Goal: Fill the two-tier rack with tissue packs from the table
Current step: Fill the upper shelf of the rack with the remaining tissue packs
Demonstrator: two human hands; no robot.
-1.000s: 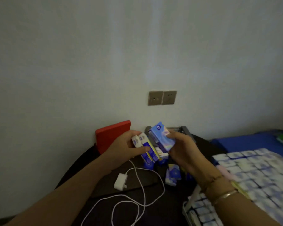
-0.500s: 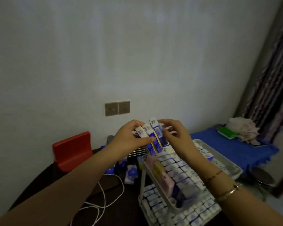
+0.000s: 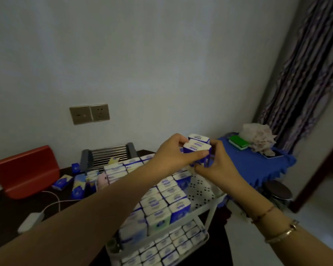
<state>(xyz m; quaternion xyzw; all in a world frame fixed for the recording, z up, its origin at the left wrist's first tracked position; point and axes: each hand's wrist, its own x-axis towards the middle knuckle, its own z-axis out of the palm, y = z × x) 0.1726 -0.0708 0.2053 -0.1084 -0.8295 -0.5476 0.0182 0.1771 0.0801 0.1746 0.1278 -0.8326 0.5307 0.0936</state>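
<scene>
Gripping a small bundle of tissue packs (image 3: 197, 148) from both sides, the left hand (image 3: 173, 156) curls its fingers and thumb around the near side while the right hand (image 3: 217, 166) pinches the far side. The bundle hangs above the far right corner of the rack (image 3: 206, 208) upper tier, over a bare perforated patch. Rows of packs fill the remaining upper tier and the lower tier. At the table (image 3: 12, 206) far edge lie 2 loose packs (image 3: 62, 182), beside a red box (image 3: 25, 169) and a white charger (image 3: 30, 221).
</scene>
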